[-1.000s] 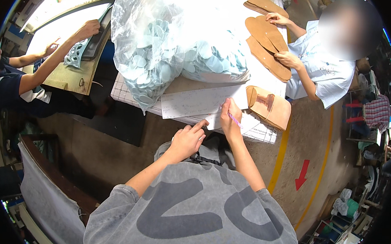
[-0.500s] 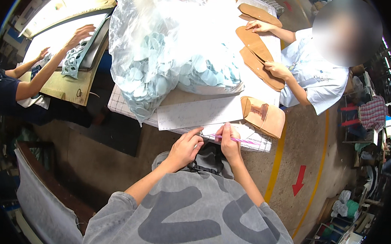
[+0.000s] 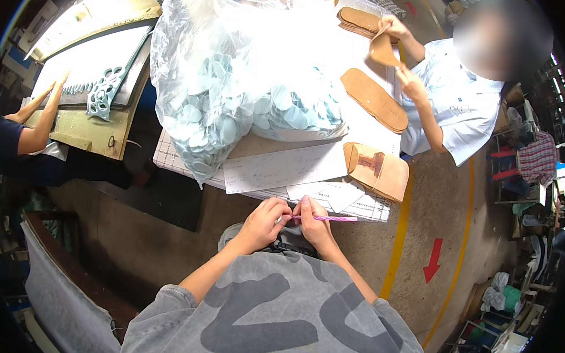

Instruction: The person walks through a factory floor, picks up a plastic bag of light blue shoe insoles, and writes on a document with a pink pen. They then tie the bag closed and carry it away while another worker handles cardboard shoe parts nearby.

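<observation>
My right hand (image 3: 313, 226) grips a slim pink-and-white pen (image 3: 341, 218) just off the table's near edge. The pen lies level, its left end meeting the fingertips of my left hand (image 3: 264, 226). Those fingers are pinched together; whatever small thing sits between them is mostly hidden. Beyond my hands, a long white sheet of paper (image 3: 276, 170) with handwriting lies on the table, with smaller white paper pieces (image 3: 344, 197) beside it. A banded bundle of tan insole-shaped pieces (image 3: 389, 173) rests at the near right corner.
A clear plastic bag (image 3: 199, 116) full of pale blue discs fills the table's left side, beside more discs (image 3: 290, 109). At right, a co-worker (image 3: 452, 99) lifts a brown insole piece (image 3: 382, 50) above a stack (image 3: 374, 98). Another person (image 3: 33, 129) works at a left-hand bench (image 3: 114, 127).
Both my hands have drawn back from the papers toward me and come together at the pen's left end. The right co-worker has raised a brown piece; the left person's arms have pulled back.
</observation>
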The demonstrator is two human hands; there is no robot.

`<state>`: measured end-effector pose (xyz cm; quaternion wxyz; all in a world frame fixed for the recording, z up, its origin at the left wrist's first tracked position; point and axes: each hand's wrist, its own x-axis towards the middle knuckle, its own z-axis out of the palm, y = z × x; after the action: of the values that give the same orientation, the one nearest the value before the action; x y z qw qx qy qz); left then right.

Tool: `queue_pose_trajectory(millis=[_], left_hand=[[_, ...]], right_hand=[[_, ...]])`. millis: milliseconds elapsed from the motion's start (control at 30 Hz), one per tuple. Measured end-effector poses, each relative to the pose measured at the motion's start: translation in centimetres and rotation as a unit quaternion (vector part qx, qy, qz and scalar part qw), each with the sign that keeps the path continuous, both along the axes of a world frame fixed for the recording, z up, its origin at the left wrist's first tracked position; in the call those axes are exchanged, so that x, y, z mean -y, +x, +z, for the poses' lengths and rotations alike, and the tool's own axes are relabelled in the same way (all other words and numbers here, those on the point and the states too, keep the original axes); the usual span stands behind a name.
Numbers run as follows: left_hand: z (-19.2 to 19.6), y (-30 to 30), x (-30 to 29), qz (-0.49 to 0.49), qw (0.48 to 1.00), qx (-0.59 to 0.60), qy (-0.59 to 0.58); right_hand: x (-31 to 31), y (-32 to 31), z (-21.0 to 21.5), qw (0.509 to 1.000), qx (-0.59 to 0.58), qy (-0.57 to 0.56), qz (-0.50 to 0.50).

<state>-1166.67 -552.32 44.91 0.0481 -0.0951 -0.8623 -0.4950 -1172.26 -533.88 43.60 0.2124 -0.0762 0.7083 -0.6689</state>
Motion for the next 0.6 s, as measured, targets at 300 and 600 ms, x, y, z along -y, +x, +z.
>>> queue_pose_trajectory(millis=[300, 600], left_hand=[[1.8, 0.0, 0.5, -0.045, 0.994, 0.053, 0.086], [1.2, 1.4, 1.3, 0.07, 0.93, 0.201, 0.3]], right_hand=[[0.2, 0.1, 0.2, 0.98, 0.133, -0.096, 0.115], [-1.7, -1.8, 4.4, 0.985, -0.021, -0.034, 0.171]])
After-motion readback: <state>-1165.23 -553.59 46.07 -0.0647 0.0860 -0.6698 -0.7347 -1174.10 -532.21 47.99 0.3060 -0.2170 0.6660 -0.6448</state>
